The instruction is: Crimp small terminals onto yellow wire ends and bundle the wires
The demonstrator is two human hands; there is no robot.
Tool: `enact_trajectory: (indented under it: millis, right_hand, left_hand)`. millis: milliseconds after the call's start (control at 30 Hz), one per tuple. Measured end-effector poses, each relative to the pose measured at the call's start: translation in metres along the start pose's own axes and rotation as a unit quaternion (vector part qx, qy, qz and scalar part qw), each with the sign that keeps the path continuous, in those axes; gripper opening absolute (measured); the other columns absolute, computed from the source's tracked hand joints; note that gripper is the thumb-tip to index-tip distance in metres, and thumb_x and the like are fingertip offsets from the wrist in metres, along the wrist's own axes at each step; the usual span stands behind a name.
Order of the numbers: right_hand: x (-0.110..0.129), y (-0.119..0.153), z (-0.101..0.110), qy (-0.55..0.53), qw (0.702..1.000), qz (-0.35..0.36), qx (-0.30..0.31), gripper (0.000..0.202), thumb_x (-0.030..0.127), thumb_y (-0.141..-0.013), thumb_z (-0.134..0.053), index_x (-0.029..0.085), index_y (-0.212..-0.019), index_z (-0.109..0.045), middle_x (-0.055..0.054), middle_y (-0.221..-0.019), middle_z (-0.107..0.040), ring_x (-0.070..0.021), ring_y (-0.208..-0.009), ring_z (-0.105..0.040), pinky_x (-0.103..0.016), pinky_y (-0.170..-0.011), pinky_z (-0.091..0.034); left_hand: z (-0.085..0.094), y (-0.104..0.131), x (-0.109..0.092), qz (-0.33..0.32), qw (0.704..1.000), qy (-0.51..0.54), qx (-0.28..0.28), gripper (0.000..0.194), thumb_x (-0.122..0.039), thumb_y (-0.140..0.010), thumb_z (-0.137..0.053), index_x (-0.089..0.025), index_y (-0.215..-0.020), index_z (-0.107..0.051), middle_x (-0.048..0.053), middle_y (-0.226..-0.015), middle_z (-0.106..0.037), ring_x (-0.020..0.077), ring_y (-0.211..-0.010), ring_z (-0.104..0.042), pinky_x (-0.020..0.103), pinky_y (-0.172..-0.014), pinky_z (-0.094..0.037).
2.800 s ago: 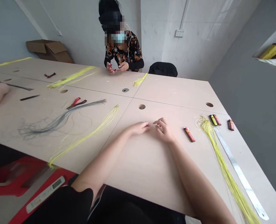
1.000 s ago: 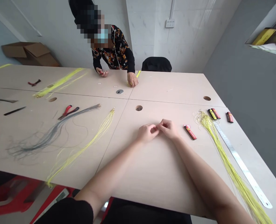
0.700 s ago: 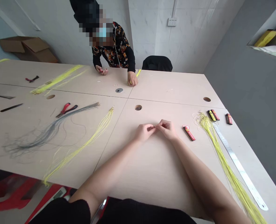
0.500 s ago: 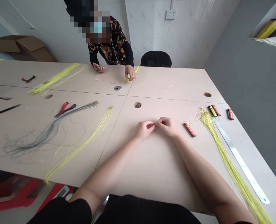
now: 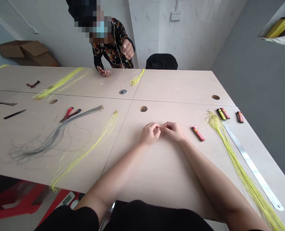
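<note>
Your left hand [image 5: 150, 133] and right hand [image 5: 173, 131] pinch something tiny together; the yellow cords [image 5: 231, 157] nearby lie untouched.

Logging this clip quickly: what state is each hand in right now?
Left hand: fingers curled, tips pinched against the right hand's; what it pinches is too small to tell.
Right hand: the same, pinching toward the left.

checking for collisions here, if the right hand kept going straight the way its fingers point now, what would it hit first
The right hand points left across the table, and its fingertips already sit against those of the left hand, pinching something too small to identify. So the left hand comes first; depth is hard to judge, but nothing else shows between them.
</note>
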State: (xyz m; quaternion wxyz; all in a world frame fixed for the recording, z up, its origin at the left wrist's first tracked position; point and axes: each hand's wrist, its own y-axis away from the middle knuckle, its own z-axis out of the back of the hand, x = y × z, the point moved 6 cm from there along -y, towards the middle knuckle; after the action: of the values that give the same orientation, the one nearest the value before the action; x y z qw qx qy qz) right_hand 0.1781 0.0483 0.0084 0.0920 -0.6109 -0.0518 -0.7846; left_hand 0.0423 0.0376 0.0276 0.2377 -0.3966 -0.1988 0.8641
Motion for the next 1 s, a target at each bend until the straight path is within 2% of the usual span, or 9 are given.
enact_trajectory:
  millis: [200, 533, 767, 1000]
  right_hand:
    - [0.003, 0.001, -0.002, 0.017, 1.0, 0.015, 0.006, 0.027, 0.043, -0.073, -0.06, 0.016, -0.068, -0.061, 0.0, -0.06, -0.055, -0.0107, -0.057, -0.043, -0.026, -0.054, -0.034]
    - [0.001, 0.001, -0.001, -0.004, 1.0, 0.008, 0.01, 0.026, 0.043, -0.074, -0.058, 0.016, -0.071, -0.059, 0.0, -0.062, -0.055, -0.0106, -0.057, -0.045, -0.026, -0.056, -0.036]
    - [0.002, 0.001, -0.001, 0.01, 1.0, 0.016, 0.009, 0.026, 0.041, -0.076, -0.057, 0.016, -0.071, -0.06, -0.001, -0.064, -0.058, -0.0114, -0.06, -0.048, -0.026, -0.057, -0.038]
    - [0.003, 0.0, -0.001, 0.023, 0.999, 0.026, 0.005, 0.022, 0.038, -0.076, -0.055, 0.016, -0.07, -0.06, -0.001, -0.063, -0.058, -0.0112, -0.059, -0.047, -0.025, -0.055, -0.038]
  left_hand:
    - [-0.001, 0.0, -0.003, -0.021, 0.999, 0.025, 0.011, 0.011, -0.012, -0.079, -0.051, -0.019, -0.079, -0.06, 0.001, -0.074, -0.066, 0.0117, -0.061, -0.056, 0.024, -0.061, -0.046]
    - [-0.003, -0.001, 0.007, 0.07, 0.987, 0.142, 0.039, 0.009, -0.022, -0.076, -0.059, -0.017, -0.08, -0.065, 0.001, -0.075, -0.067, 0.0081, -0.053, -0.045, 0.021, -0.052, -0.041]
    - [-0.007, -0.001, 0.014, 0.133, 0.975, 0.174, 0.044, 0.007, -0.021, -0.075, -0.059, -0.017, -0.075, -0.066, -0.001, -0.066, -0.065, 0.0073, -0.051, -0.045, 0.02, -0.05, -0.041]
    - [-0.008, -0.001, 0.017, 0.145, 0.974, 0.171, 0.042, 0.007, -0.022, -0.075, -0.06, -0.017, -0.074, -0.066, -0.002, -0.061, -0.062, 0.0076, -0.05, -0.046, 0.02, -0.049, -0.041]
